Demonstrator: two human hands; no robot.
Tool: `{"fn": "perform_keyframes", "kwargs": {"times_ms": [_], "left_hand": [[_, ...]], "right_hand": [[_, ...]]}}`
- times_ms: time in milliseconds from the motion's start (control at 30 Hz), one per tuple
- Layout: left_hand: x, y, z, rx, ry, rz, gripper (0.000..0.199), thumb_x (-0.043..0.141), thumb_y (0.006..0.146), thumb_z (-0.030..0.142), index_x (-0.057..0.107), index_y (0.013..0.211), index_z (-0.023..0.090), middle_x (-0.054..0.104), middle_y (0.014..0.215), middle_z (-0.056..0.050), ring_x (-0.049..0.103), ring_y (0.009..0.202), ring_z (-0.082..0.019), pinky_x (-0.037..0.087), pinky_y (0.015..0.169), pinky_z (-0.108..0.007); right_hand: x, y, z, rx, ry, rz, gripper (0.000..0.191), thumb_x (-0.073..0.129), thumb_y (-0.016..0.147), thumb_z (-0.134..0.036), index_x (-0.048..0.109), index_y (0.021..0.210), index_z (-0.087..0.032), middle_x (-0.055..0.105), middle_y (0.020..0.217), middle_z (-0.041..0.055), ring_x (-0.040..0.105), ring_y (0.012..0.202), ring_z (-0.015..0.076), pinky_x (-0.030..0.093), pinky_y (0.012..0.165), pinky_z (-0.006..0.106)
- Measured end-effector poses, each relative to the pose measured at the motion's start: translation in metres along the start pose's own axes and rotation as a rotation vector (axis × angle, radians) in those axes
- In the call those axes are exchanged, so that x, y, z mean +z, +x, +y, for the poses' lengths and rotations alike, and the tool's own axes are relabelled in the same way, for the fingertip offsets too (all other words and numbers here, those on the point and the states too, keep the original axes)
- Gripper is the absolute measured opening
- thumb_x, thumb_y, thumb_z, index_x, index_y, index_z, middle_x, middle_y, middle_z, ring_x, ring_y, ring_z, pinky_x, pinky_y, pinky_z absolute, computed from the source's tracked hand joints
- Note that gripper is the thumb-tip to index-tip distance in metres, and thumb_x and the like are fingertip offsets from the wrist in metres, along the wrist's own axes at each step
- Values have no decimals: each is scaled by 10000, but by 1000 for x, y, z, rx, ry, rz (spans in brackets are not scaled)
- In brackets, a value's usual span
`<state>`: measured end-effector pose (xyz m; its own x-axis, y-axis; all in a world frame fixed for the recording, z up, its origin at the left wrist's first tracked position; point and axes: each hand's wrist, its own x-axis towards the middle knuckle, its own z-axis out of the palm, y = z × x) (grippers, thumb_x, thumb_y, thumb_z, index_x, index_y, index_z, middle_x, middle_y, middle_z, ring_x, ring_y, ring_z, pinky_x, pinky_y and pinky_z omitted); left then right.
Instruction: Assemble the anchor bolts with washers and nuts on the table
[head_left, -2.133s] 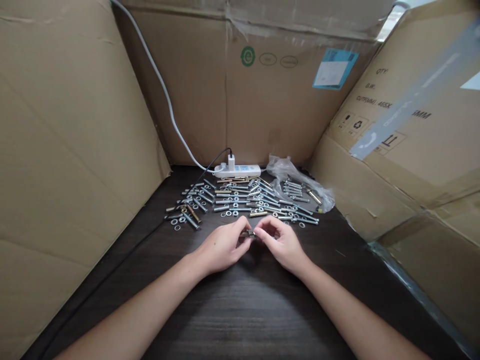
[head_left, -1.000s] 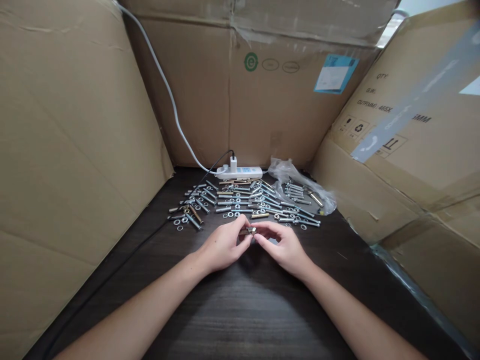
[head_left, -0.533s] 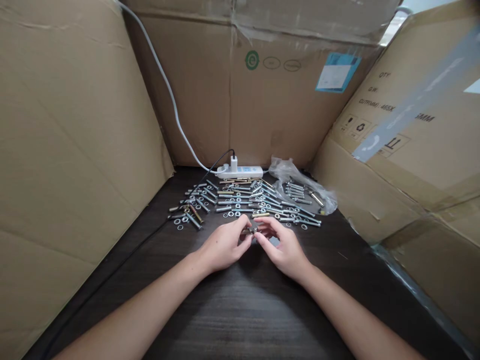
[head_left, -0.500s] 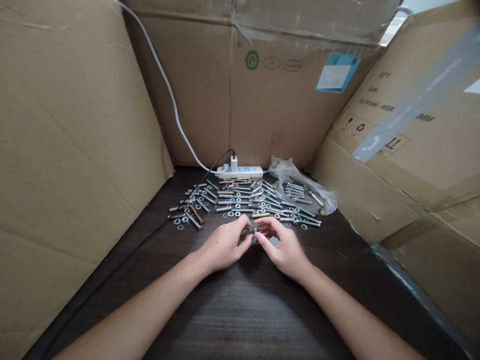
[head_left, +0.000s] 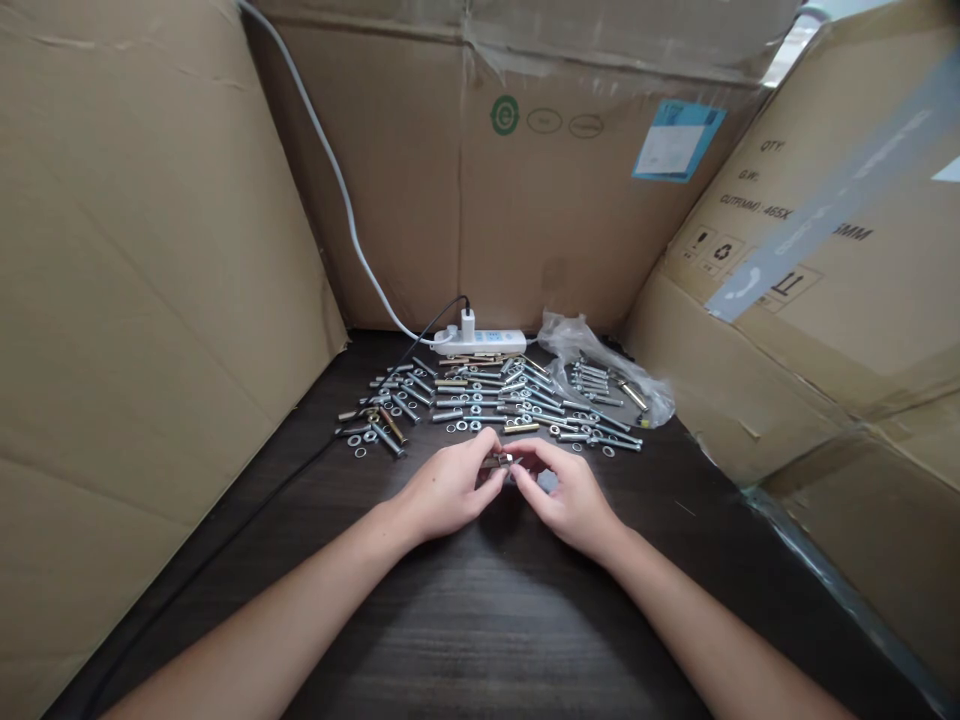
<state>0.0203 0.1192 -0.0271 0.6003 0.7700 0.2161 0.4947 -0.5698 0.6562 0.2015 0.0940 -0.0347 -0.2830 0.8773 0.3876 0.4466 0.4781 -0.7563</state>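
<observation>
Low over the dark table [head_left: 465, 610], both hands meet in front of the rows of hardware. My left hand [head_left: 454, 487] pinches a small metal piece [head_left: 504, 460], seemingly a bolt or sleeve with a nut at its right end. The fingers of my right hand [head_left: 559, 490] are closed around the other end of it, and the thumb touches there. Fingers hide part of the piece. Beyond the hands lie silver bolts [head_left: 471, 404], a brass-coloured sleeve [head_left: 521, 429], and loose washers [head_left: 608, 452] and nuts [head_left: 370, 437].
A white power strip [head_left: 480, 343] with a plugged-in adapter stands behind the hardware. To its right is a clear plastic bag [head_left: 652, 395] with bolts by it. A black cable [head_left: 247, 520] crosses the left side. Cardboard walls [head_left: 555, 230] enclose the back and both sides.
The small metal piece has turned slightly between the fingers, and its end now shows brighter. Both hands have otherwise stayed nearly in place.
</observation>
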Motion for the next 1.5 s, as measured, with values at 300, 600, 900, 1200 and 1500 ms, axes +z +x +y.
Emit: {"fn": "perform_keyframes", "kwargs": {"times_ms": [300,600,900,1200,1500], "left_hand": [[0,-1,3,5,14,-29,106,442,884,292,451,951,210,573,800,9,534,668,-135,403,611,-238],[0,-1,2,14,6,-16,106,464,871,270,445,960,217,586,852,9,553,705,-138,411,631,-239],[-1,-2,5,-14,4,-16,107,446,872,294,461,933,207,584,794,6,542,662,-139,410,601,-237],[-2,-1,5,10,5,-13,100,460,864,273,466,938,206,594,826,0,551,676,-140,419,620,-243],[0,-2,4,-9,13,-20,100,455,868,280,461,934,205,586,785,7,541,653,-136,409,604,-237]], "right_hand": [[-4,2,2,126,-40,-47,288,440,913,-315,579,711,-166,600,656,4,552,617,128,419,616,242],[-12,3,-2,23,-25,-50,239,543,783,-149,554,1020,-181,598,915,29,554,734,135,438,642,237],[-10,4,0,72,-106,-134,285,437,899,-277,554,664,-167,565,636,-1,521,615,126,396,614,247],[-10,2,-2,35,-54,-46,194,546,791,-192,561,984,-183,587,835,26,532,681,137,424,587,236],[-12,4,0,72,-133,-14,248,448,881,-254,575,684,-171,569,654,11,522,629,139,406,633,266]]}}
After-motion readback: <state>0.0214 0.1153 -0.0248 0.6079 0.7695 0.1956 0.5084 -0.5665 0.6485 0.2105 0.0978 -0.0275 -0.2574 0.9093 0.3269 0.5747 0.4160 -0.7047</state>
